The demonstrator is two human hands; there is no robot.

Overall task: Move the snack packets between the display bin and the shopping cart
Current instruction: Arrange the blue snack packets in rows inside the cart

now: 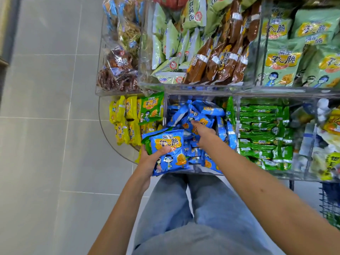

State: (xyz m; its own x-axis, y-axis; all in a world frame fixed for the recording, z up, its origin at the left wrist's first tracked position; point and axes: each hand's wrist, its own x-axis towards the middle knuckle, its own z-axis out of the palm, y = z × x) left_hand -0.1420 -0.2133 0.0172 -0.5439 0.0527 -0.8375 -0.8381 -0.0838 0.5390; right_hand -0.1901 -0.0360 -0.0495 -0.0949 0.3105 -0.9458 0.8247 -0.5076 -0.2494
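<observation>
A clear display bin (pixel 200 95) in front of me holds several blue snack packets (pixel 204 111). My left hand (pixel 152 159) grips a small stack of blue packets (pixel 168 151) at the bin's near left corner, thumb across the top one. My right hand (pixel 203 134) reaches into the bin with its fingers on a blue packet with an orange label (pixel 205 121); whether they pinch it is hidden. A dark wire shopping cart (pixel 331 203) shows at the right edge.
Neighbouring clear bins hold yellow and green packets (pixel 132 118) on the left and green bars (pixel 263 133) on the right. An upper tier carries pale green (pixel 171 41) and brown packets (pixel 220 59). Grey tiled floor (pixel 46 126) lies to the left.
</observation>
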